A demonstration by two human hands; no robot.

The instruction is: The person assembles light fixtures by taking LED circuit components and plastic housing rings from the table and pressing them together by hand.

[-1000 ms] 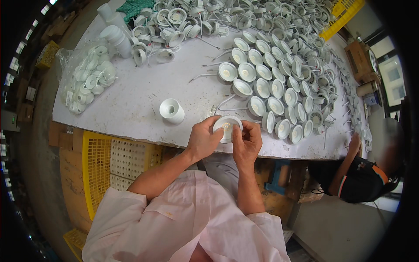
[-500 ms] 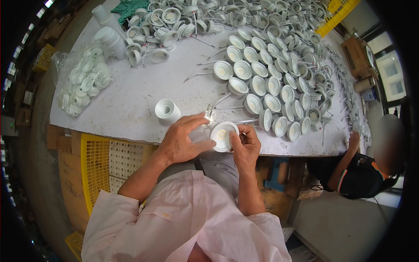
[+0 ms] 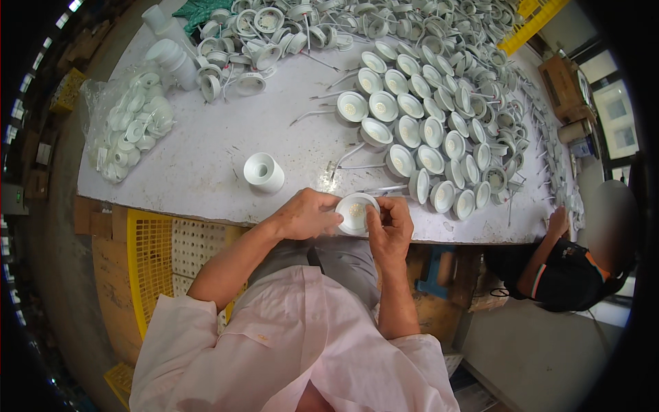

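A round white downlight [image 3: 355,214] with a yellowish LED cluster at its middle is held at the table's near edge, its dish side facing up. My right hand [image 3: 390,226] pinches its right rim, thumb laid over the inside. On the opposite side my left hand [image 3: 307,216] has its fingers closed at the left rim. Just beyond the left hand a white cylinder with a round opening [image 3: 263,173] stands upright on the table. Rows of similar downlights [image 3: 430,159] lie to the right, with white cables trailing from some of them.
A clear bag of white rings [image 3: 132,130] and stacked white cups [image 3: 171,58] are at the left. White housings [image 3: 268,22] are heaped along the back. Below the edge is a yellow crate [image 3: 147,264]. Another person [image 3: 570,268] works at the right end.
My left hand has gone from open fingers to closing on the downlight's left rim. The downlight has shifted slightly right, still in my right hand.
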